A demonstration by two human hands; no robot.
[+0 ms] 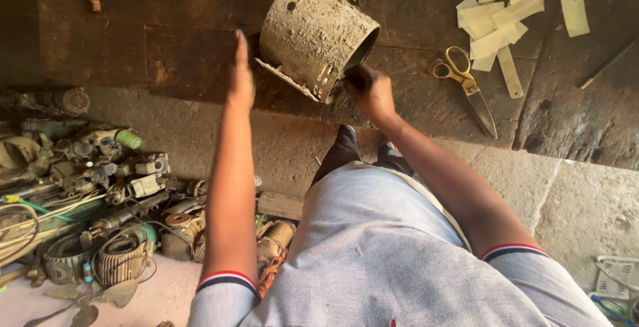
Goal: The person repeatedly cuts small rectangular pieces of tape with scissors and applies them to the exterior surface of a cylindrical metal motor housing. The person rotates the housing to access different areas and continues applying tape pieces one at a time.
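Right grip (365,86) is pinched on the lower rim of the dirt-caked metal cylinder (313,34), tilting it on the dark bench (166,47); my left grip (241,74) hangs flat and spread just beside its wall, apart. I judge I'm steadying the housing; next needs the left palm bracing it.

Hidden and cut-off parts

What is gripped by the right hand (370,90) is hidden behind the rim of the dirt-caked metal cylinder (313,34). The heap of old motor parts (100,200) is cut by the left edge, and a white object (619,277) by the right edge.
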